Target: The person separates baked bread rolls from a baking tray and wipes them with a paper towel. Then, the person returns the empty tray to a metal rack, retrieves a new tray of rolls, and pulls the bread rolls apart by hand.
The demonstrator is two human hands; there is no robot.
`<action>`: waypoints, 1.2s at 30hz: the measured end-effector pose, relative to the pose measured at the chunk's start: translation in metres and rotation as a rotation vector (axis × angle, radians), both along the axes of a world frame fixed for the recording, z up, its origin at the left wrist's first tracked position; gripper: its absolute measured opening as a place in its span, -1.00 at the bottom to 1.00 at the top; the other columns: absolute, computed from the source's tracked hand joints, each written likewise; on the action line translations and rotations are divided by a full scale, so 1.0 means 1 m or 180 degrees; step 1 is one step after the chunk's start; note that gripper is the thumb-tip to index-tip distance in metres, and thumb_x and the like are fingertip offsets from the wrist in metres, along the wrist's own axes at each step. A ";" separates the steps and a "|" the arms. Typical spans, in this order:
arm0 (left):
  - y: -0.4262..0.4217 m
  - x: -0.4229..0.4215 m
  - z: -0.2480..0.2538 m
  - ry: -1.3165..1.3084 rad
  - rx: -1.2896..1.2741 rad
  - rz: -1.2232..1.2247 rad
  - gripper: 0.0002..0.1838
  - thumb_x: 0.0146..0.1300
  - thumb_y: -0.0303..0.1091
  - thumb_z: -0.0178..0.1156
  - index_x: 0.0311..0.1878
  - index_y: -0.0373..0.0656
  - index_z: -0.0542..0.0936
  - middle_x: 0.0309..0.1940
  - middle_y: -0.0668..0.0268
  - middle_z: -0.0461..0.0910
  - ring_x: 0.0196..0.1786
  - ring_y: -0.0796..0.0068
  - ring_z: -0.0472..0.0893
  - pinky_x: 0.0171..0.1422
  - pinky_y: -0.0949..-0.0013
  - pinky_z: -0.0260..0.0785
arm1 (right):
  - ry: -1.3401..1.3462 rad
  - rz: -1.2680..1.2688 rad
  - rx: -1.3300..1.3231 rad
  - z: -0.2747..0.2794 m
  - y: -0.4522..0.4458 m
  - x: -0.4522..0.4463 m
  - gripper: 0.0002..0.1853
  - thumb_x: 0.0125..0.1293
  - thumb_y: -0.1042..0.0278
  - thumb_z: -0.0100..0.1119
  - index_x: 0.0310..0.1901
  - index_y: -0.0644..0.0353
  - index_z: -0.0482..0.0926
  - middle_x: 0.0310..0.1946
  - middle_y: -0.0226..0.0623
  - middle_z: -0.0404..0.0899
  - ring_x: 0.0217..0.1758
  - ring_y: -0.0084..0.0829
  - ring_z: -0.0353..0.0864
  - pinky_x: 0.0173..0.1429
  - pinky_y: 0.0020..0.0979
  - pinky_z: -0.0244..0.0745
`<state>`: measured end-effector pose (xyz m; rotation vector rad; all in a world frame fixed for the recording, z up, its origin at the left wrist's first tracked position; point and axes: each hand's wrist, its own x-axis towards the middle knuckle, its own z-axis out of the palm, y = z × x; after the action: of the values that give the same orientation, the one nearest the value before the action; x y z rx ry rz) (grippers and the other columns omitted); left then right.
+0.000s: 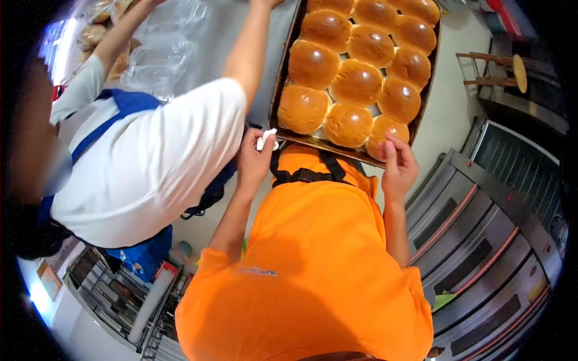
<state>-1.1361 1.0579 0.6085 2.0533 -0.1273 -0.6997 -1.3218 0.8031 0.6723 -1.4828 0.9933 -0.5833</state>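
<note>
A dark baking tray (280, 84) holds rows of glossy, golden-brown buns (356, 82). My left hand (255, 155) is closed around a crumpled white cloth or paper (267, 139), beside the tray's near left corner. At the near right corner, my right hand (401, 168) has its thumb and fingers drawn together in front of the last bun (385, 133). Whether those fingertips touch the bun or pinch something small cannot be made out.
On my left a co-worker in a white shirt (162, 156) and blue apron reaches over a metal table (232, 30) with clear plastic bags (159, 60). Bagged bread (91, 37) lies beyond. A deck oven (481, 240) stands right, a wooden stool (519, 73) farther off.
</note>
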 end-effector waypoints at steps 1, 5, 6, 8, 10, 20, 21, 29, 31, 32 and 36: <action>-0.002 -0.001 -0.002 -0.0617 0.0434 -0.0183 -0.75 0.56 -0.23 0.25 -0.10 -0.26 0.53 -0.29 0.14 0.66 -0.28 0.26 0.66 -0.20 0.24 0.46 | 0.0022 -0.0038 -0.0054 0.002 0.000 0.000 -0.82 0.56 0.49 0.23 0.03 0.34 0.76 -0.20 -0.32 0.75 -0.20 -0.59 0.72 -0.10 -0.56 0.62; -0.015 0.008 -0.024 -0.1046 0.0640 -0.0025 -0.60 0.64 -0.20 0.10 0.24 -0.37 0.61 0.08 -0.10 0.67 0.14 -0.09 0.62 0.27 0.06 0.40 | 0.0289 0.0190 -0.0432 -0.006 -0.004 -0.006 -0.79 0.56 0.49 0.23 0.09 0.37 0.72 -0.21 -0.34 0.76 -0.18 -0.60 0.71 -0.09 -0.56 0.61; -0.016 0.005 -0.028 -0.0648 0.0329 0.0183 -0.53 0.66 -0.19 0.08 0.34 -0.43 0.56 0.22 -0.10 0.64 0.24 -0.12 0.58 0.37 0.04 0.35 | 0.0294 0.0205 -0.0448 -0.008 -0.004 -0.005 -0.79 0.56 0.49 0.23 0.09 0.37 0.72 -0.21 -0.34 0.76 -0.18 -0.60 0.71 -0.09 -0.56 0.61; -0.027 0.009 -0.021 -0.2429 0.0570 -0.0416 -0.48 0.66 -0.14 0.09 0.41 -0.40 0.51 0.24 -0.11 0.64 0.26 -0.08 0.61 0.38 0.10 0.39 | 0.0427 0.0348 -0.0693 -0.006 -0.002 -0.007 -0.82 0.54 0.49 0.26 0.05 0.36 0.74 -0.22 -0.34 0.76 -0.17 -0.60 0.72 -0.09 -0.57 0.60; -0.021 0.010 -0.039 -0.3035 0.1023 -0.0913 -0.43 0.64 -0.09 0.12 0.46 -0.36 0.47 0.24 -0.13 0.63 0.27 -0.03 0.64 0.36 0.15 0.44 | 0.0515 0.0472 -0.0850 0.002 0.000 -0.008 -0.83 0.49 0.51 0.29 0.02 0.35 0.76 -0.23 -0.28 0.77 -0.22 -0.56 0.73 -0.12 -0.54 0.60; -0.021 0.069 -0.125 -0.1503 0.1063 -0.0287 -0.41 0.61 -0.07 0.16 0.46 -0.36 0.47 0.23 -0.10 0.65 0.22 -0.01 0.67 0.32 0.14 0.47 | 0.0766 0.0344 -0.1283 -0.001 -0.016 -0.038 -0.85 0.45 0.50 0.31 -0.04 0.33 0.76 -0.32 -0.22 0.73 -0.32 -0.46 0.68 -0.17 -0.46 0.57; -0.022 0.078 -0.138 -0.1407 0.1061 -0.0239 -0.41 0.61 -0.07 0.16 0.46 -0.36 0.47 0.23 -0.10 0.65 0.21 -0.01 0.68 0.31 0.14 0.48 | 0.0836 0.0236 -0.1291 -0.002 -0.019 -0.043 -0.86 0.45 0.50 0.30 -0.05 0.33 0.76 -0.33 -0.22 0.72 -0.32 -0.43 0.68 -0.17 -0.45 0.57; 0.006 0.080 -0.152 -0.1412 0.0361 0.0801 -0.65 0.55 -0.20 0.24 0.05 -0.37 0.69 -0.10 0.04 0.72 -0.13 0.16 0.69 0.03 0.22 0.52 | 0.1379 -0.0157 -0.1324 -0.027 -0.040 -0.070 -0.71 0.47 0.38 0.30 0.13 0.32 0.67 -0.15 -0.14 0.68 -0.26 -0.27 0.70 -0.08 -0.32 0.60; -0.017 0.029 -0.061 -0.1802 0.0695 0.0583 -0.78 0.52 -0.37 0.22 -0.10 -0.39 0.63 -0.13 0.17 0.69 -0.08 0.22 0.65 0.11 0.21 0.51 | 0.1774 -0.0008 -0.1100 -0.040 -0.037 -0.076 -0.57 0.45 0.26 0.33 0.23 0.33 0.61 -0.07 -0.09 0.67 -0.18 -0.23 0.73 -0.04 -0.24 0.62; -0.029 0.018 -0.035 -0.1806 0.0695 0.0555 -0.78 0.52 -0.37 0.22 -0.10 -0.39 0.63 -0.13 0.17 0.69 -0.08 0.22 0.65 0.11 0.21 0.51 | 0.1827 -0.0006 -0.1067 -0.047 -0.035 -0.076 -0.52 0.47 0.14 0.32 0.23 0.35 0.61 -0.06 -0.05 0.67 -0.13 -0.17 0.74 0.01 -0.17 0.62; -0.062 -0.012 -0.007 -0.1776 -0.0107 -0.0055 -0.67 0.57 -0.24 0.23 0.16 -0.33 0.64 -0.06 0.13 0.63 0.02 0.21 0.64 0.16 0.22 0.49 | 0.2221 0.0026 -0.1104 -0.045 -0.035 -0.065 -0.50 0.50 0.06 0.27 0.23 0.33 0.62 -0.02 -0.02 0.66 -0.12 -0.13 0.74 0.01 -0.15 0.61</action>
<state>-1.1485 0.9954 0.6015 2.1664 -0.4707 -0.1159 -1.3867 0.7684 0.6277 -2.0662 1.4661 -0.2261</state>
